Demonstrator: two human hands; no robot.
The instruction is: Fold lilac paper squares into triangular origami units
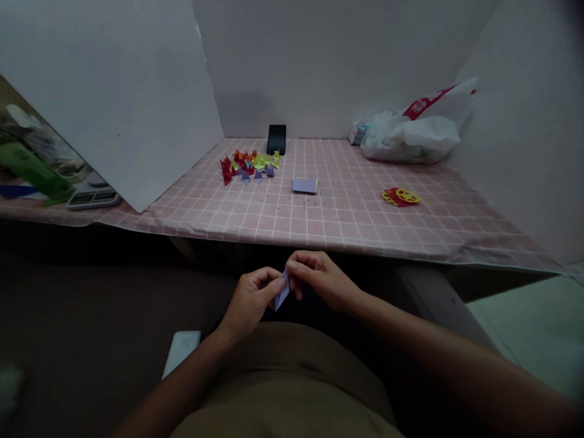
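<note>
A small lilac paper piece [281,295], folded to a narrow shape, is pinched between my two hands below the table's front edge, over my lap. My left hand [252,300] grips its left side with closed fingers. My right hand [318,278] pinches its upper end, fingers curled. On the pink checked tablecloth [350,223] lie a pile of small folded paper units [248,164] in red, yellow and purple, a little stack of lilac and yellow paper squares [305,185], and a red and yellow cluster of folded pieces [400,197].
A black phone [276,139] leans on the white back wall. A white plastic bag [411,133] lies at the back right. A white board [122,91] screens the left, with a calculator [94,198] and green objects [23,166] beyond it. A white object [181,350] sits by my left forearm.
</note>
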